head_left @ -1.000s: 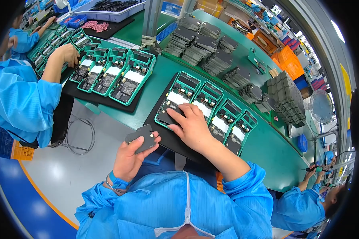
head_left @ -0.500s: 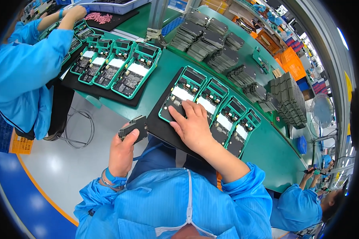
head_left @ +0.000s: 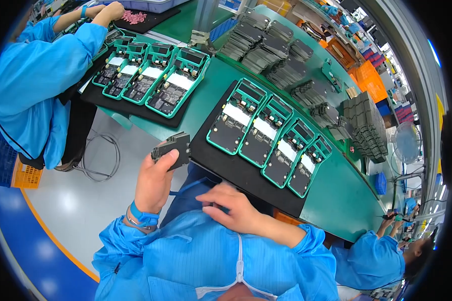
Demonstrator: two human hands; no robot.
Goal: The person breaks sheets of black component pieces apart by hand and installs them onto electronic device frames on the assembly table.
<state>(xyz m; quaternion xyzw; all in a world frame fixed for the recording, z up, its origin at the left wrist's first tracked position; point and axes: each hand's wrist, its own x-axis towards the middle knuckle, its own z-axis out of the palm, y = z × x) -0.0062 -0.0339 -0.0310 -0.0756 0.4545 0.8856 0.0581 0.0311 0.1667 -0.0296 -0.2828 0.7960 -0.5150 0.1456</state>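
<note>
Our left hand [head_left: 153,183]: grip closed round small fanned stack of dark grey plates [head_left: 172,148], held off near edge of green table [head_left: 336,200]. Our right hand [head_left: 231,210]: fingers loosely curled against blue coat, holds nothing we can see. Black mat [head_left: 236,173] beside carries four green-framed devices [head_left: 268,135].

Your one view comes from the head camera, the left of the pair you wear, looking steeply down past your chest onto the green workbench [head_left: 346,195]. It sits close: your left hand [head_left: 153,183] and right hand [head_left: 231,210] fill the lower middle, forearms entering from below. Beyond your fingertips the bench runs up and right, its straight edges bending toward the rim.
</note>
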